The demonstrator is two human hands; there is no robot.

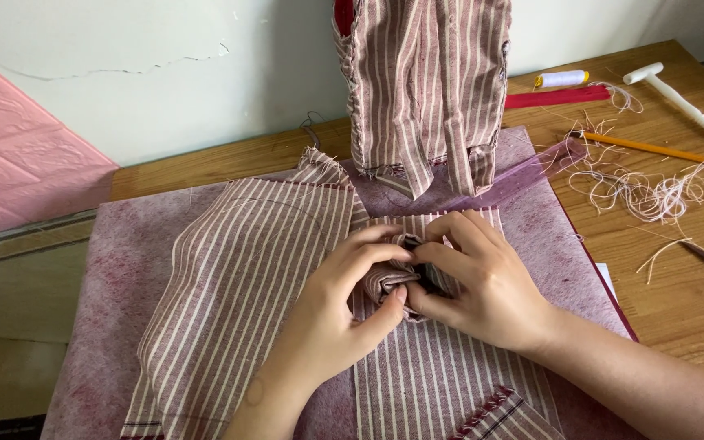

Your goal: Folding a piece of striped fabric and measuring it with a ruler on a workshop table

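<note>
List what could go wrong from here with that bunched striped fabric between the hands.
1. Both hands, left hand and right hand, pinch a small bunched fold of the striped fabric; it looks tightly gathered, so it might slip loose or unroll.
2. The fabric's edges look frayed, so tugging may pull more threads out.
3. Loose thread clippings lie on the wooden table near the right forearm and could snag or get dragged onto the work.

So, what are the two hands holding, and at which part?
Both the left hand and right hand pinch a bunched fold of striped fabric at its rolled-up end, between fingertips and thumbs.
</note>
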